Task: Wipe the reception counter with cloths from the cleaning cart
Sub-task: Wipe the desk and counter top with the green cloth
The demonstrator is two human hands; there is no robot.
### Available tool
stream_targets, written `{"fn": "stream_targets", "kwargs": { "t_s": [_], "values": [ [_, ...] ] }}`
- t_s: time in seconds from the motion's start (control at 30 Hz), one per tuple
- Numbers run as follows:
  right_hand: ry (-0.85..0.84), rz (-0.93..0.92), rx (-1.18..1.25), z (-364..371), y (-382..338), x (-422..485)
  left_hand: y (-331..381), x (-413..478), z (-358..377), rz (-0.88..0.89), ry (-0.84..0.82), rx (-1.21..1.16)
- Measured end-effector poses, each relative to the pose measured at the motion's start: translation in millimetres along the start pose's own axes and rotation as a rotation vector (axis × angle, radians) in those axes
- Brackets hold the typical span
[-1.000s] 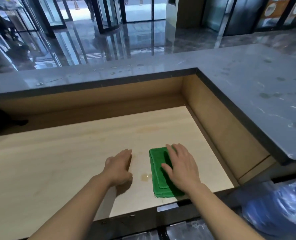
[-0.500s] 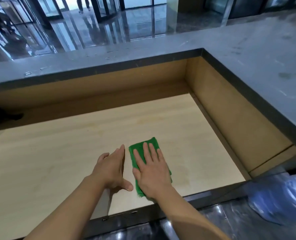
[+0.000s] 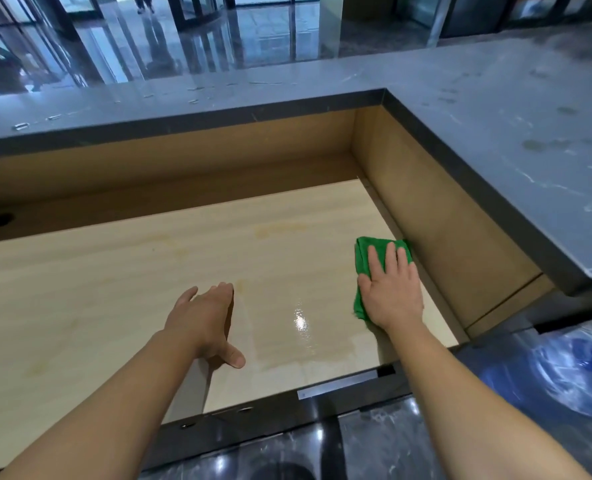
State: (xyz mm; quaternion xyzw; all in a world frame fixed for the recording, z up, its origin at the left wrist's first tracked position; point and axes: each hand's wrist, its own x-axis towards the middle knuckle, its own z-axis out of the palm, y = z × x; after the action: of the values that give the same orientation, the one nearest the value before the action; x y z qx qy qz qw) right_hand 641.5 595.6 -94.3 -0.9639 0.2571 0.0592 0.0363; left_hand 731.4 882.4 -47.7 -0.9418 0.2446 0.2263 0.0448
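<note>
The bench (image 3: 149, 271) is a pale wood surface, set low inside a raised grey stone ledge (image 3: 495, 133) that runs along 12 o'clock and turns down the side at 3 o'clock. Brown wood walls (image 3: 443, 244) join the bench to the ledge. A wet, shiny patch (image 3: 301, 323) lies on the wood between the two hands. Beyond the ledge there is a glossy dark floor (image 3: 253, 36) with glass doors. At 4 o'clock, outside the bench, a blurred blue plastic thing (image 3: 564, 368) shows; I cannot tell what it is.

The right wall stands just beside the cloth (image 3: 365, 254), and the cloth touches it or almost touches it. The cloth is green, folded, and lies flat on the bench at 2 o'clock. The right hand (image 3: 391, 292) presses on it with flat, spread fingers (image 3: 374, 261), gripping nothing. The left hand (image 3: 204, 320) rests on the bare wood at 6 o'clock, open, fingers together, thumb out, and holds nothing.
</note>
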Motion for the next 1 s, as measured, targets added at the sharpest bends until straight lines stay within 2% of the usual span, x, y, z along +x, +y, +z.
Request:
{"fn": "stream_targets", "kwargs": {
  "t_s": [0.1, 0.27, 0.33, 0.43, 0.5, 0.7, 0.8, 0.9, 1.0],
  "values": [
    [-0.01, 0.008, 0.002, 2.8, -43.8, -25.2, 2.6, 1.8, -3.3, -0.003, -0.02, 0.026],
    [-0.047, -0.297, 0.035, 15.3, -128.8, -79.9, 10.7, 5.8, -6.7, -0.031, -0.064, 0.097],
    [-0.074, -0.405, 0.054, 17.7, -132.8, -86.8, 14.9, 6.4, -8.4, -0.046, -0.084, 0.122],
    [-0.064, -0.508, 0.07, 17.9, -97.9, -77.6, 19.0, 7.5, -11.9, -0.063, -0.123, 0.176],
    [-0.03, -0.449, 0.047, 16.9, -58.8, -67.0, 19.1, 8.6, -12.2, -0.068, -0.132, 0.183],
    [0.026, -0.078, 0.03, 6.1, 38.3, -40.1, 16.3, 9.4, -9.8, -0.062, -0.147, 0.182],
    [0.058, 0.059, 0.044, 9.1, 22.3, -41.2, 16.1, 10.6, -8.7, -0.053, -0.133, 0.19],
    [0.032, 0.178, 0.044, 9.5, -28.5, -50.8, 16.3, 12.7, -8.3, -0.043, -0.116, 0.191],
    [-0.001, 0.026, 0.052, 10.3, -93.2, -63.4, 15.0, 12.8, -7.1, -0.042, -0.103, 0.193]
  ]
}}
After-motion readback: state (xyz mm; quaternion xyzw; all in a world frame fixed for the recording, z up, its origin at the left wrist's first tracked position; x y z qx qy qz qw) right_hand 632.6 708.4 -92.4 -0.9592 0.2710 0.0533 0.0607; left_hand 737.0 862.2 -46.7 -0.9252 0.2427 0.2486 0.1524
